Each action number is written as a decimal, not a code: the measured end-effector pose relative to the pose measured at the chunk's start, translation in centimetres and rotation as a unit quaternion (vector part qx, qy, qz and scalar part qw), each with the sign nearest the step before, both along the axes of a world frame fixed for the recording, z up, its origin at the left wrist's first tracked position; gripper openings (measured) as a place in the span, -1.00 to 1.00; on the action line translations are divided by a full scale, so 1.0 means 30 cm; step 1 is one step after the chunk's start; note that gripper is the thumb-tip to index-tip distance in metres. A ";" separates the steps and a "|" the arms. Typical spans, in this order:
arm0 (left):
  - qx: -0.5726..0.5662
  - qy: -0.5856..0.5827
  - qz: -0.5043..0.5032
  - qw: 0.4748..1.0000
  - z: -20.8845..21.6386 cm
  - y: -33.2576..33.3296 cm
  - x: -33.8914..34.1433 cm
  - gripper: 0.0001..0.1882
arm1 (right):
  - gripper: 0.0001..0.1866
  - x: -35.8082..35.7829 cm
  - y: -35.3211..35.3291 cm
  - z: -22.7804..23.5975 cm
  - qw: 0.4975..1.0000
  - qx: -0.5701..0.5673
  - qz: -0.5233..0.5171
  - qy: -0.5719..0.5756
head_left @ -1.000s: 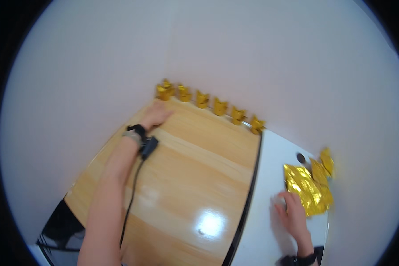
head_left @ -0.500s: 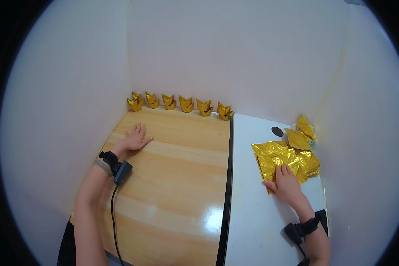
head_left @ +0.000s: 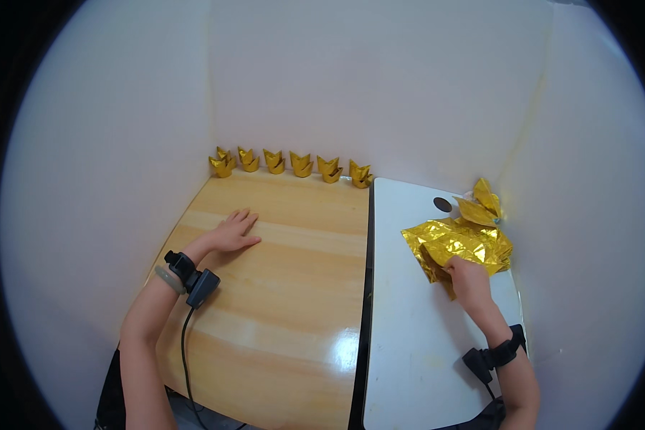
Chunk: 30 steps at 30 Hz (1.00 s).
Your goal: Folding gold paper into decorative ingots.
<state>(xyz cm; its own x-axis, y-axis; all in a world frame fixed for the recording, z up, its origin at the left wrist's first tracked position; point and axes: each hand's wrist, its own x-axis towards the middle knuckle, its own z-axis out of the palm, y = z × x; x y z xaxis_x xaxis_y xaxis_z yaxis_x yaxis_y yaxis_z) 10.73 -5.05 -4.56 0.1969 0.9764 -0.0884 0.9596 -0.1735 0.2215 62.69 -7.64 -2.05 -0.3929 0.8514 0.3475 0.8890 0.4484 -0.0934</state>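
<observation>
My right hand (head_left: 471, 282) pinches the near edge of a gold foil sheet (head_left: 444, 240) at the top of a creased stack on the white board. The sheet's near edge is bent up under my fingers, and part of the pinch is hidden by the hand itself. Over the left part of the wooden tabletop, my left hand (head_left: 235, 231) has its fingers stretched out and holds nothing. Beyond it, along the back wall, stands a row of several folded gold paper ingots (head_left: 302, 164).
The wooden tabletop (head_left: 287, 301) and the white board (head_left: 423, 358) meet at a dark gap. Behind the stack, folded gold pieces (head_left: 478, 210) lean in the right corner, beside a dark oval hole (head_left: 443, 205). White walls (head_left: 380, 86) enclose the back and sides.
My right hand has gone from lying with spread fingers on the stack to pinching the top sheet and lifting its edge. My left hand has shifted slightly right and nearer.
</observation>
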 end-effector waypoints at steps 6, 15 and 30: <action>0.046 -0.046 -0.016 0.998 0.087 -0.059 0.111 -0.37 | -0.79 -0.019 0.000 0.198 0.978 0.193 0.020 0.080; 0.070 -0.138 -0.146 0.977 0.177 -0.074 0.295 -0.51 | -0.91 -0.131 -0.007 0.245 0.999 -0.029 0.036 0.009; 0.212 -0.278 -0.030 0.936 0.185 -0.168 0.288 -0.41 | -0.72 -0.391 -0.048 0.370 0.787 -0.303 0.135 0.520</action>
